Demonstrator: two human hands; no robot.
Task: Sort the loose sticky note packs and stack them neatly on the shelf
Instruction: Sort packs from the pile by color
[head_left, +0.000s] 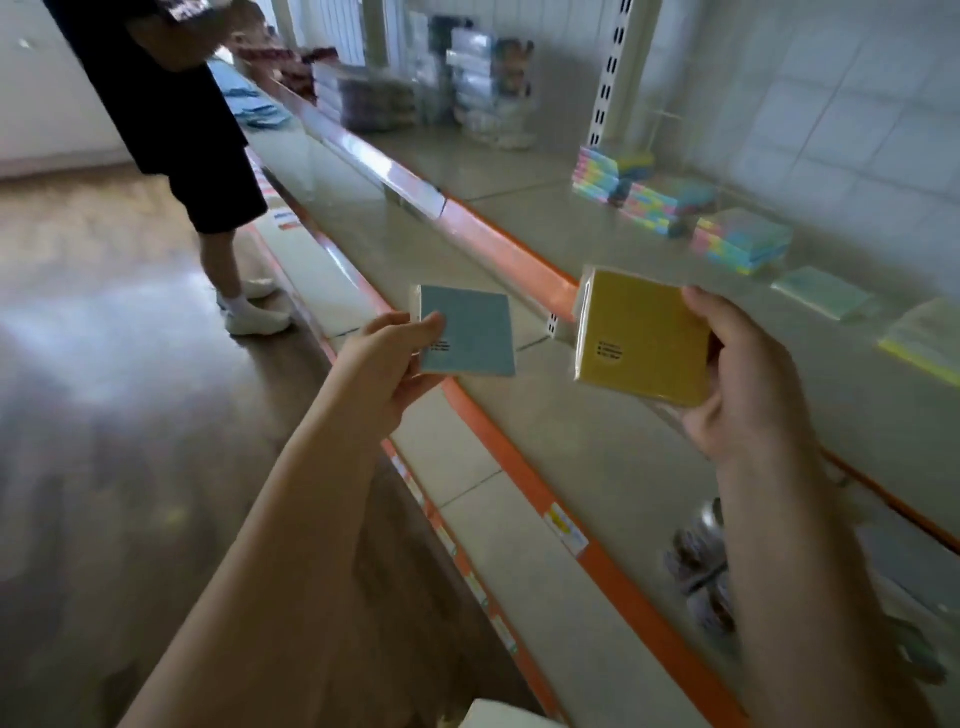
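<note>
My left hand (387, 364) pinches a blue sticky note pack (470, 332) by its left edge, held in the air in front of the shelf's orange edge. My right hand (748, 384) grips a thicker yellow sticky note pack (644, 338) in clear wrap, thumb on its right side. On the shelf (649, 291) behind stand three stacks of pastel multicolour packs (743, 241), one of them further left (660, 202). A flat pale green pack (823, 296) and a yellow-edged pack (924, 338) lie to the right.
A person in dark shorts and white shoes (197, 130) stands at the shelf further left. Wrapped goods (467, 88) are piled at the far end of the shelf. A lower shelf (519, 530) holds small dark items (701, 571). A white upright post (610, 73) rises behind the stacks.
</note>
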